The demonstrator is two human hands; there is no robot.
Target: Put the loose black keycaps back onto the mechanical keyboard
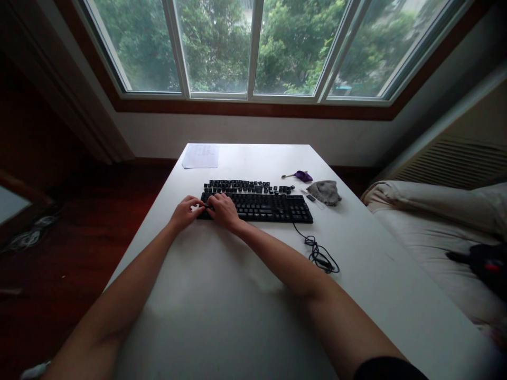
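A black keyboard [269, 207] lies across the far middle of the white table [222, 306]. Behind it stands a row of loose black keycaps [245, 186]. My left hand [185, 211] is at the keyboard's left end, fingers curled and pinched on something small and dark I cannot make out. My right hand [224, 209] rests on the left part of the keyboard, fingers bent down onto the keys, its fingertips close to the left hand's. The keyboard's black cable [319, 254] trails off its right side and coils on the table.
A grey cloth [325, 191] and a purple tool [301, 176] lie right of the keycaps. A sheet of paper [200, 155] sits at the table's far left corner. A bed with pillows [435, 211] stands to the right, a window behind.
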